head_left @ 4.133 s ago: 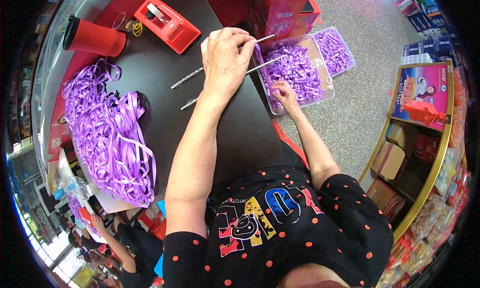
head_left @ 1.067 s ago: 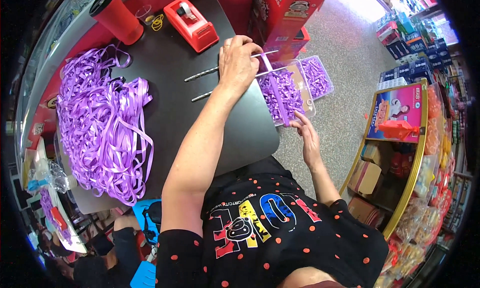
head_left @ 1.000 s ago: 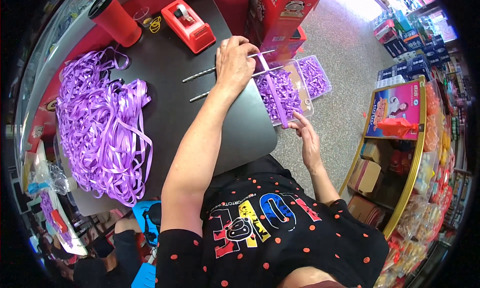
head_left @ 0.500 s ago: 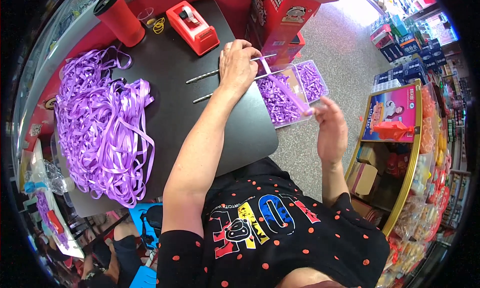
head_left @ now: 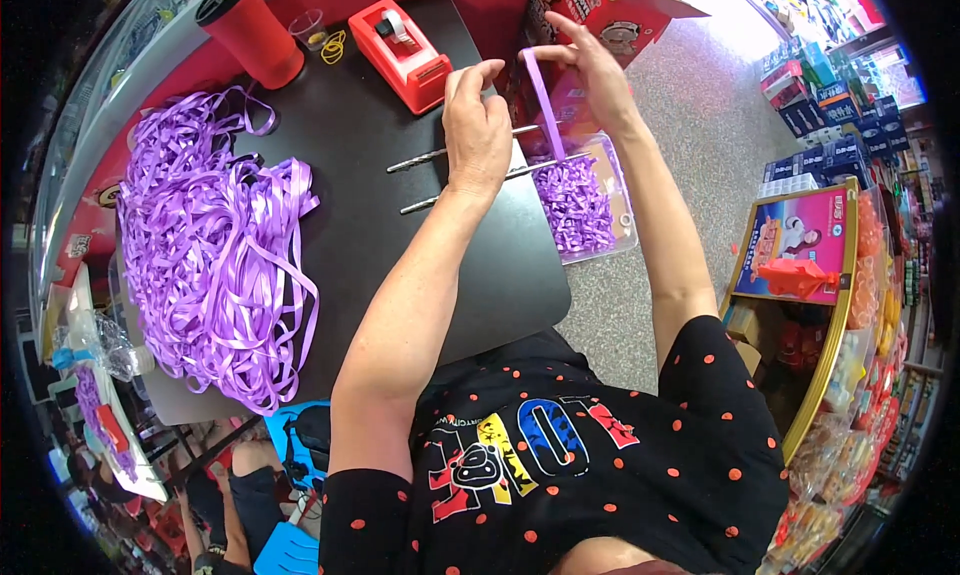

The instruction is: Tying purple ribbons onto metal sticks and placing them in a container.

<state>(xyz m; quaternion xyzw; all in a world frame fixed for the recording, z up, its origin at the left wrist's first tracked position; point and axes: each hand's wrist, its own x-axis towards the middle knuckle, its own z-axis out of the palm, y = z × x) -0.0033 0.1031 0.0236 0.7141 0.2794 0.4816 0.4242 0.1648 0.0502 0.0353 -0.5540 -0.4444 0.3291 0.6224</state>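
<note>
Since the last frame, right hand (head_left: pixel 597 75) up from beside the clear plastic box (head_left: pixel 630 237) to above two slim grey metal rods (head_left: pixel 418 161). Flat purple satin ribbon strip (head_left: pixel 543 103) spans rods to right fingertip; pinch unclear. Left hand (head_left: pixel 477 140): fingers half-curled, grip unclear. Risk: slack lets strip slip.

Location of printed lettering
Shirt (head_left: pixel 620 485): large multicoloured letters across chest. Red box (head_left: pixel 632 23): printed letters. Poster (head_left: pixel 797 237): large characters.

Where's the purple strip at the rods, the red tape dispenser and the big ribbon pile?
Purple strip (head_left: pixel 543 100), head view: its middle.
Red tape dispenser (head_left: pixel 406 61), head view: its red body.
Ribbon pile (head_left: pixel 215 260), head view: its centre.
</note>
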